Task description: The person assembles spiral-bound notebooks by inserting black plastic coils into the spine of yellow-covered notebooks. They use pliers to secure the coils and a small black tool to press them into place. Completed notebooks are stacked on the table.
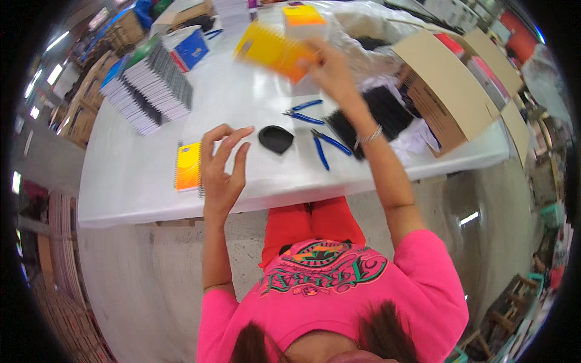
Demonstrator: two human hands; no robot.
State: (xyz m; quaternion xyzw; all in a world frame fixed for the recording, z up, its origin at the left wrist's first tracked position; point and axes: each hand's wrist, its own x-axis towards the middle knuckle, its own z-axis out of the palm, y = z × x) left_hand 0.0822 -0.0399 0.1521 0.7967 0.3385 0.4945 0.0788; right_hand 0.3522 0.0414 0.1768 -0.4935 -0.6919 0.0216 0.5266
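My right hand (334, 71) reaches to the far side of the table and grips a yellow-orange notebook (266, 48) by its right end. Motion smears this notebook. Behind it stands a stack of notebooks with a yellow-orange cover (304, 16). My left hand (223, 160) hovers near the table's front edge, its fingers curled but apart, with nothing between them. Just left of that hand lies a spiral-bound yellow-orange notebook (187, 166), partly hidden by it. A black shallow holder (276, 140) sits between my arms. Two blue-handled cutters (330, 145) rest beside it.
Stacked notebooks (158, 81) stand at the left, with a blue-covered pile (190, 48) behind. Thin black strands (387, 114) lie on white plastic right of my wrist. An open cardboard box (445, 91) stands at the right. The white table's (139, 193) front edge is near my body.
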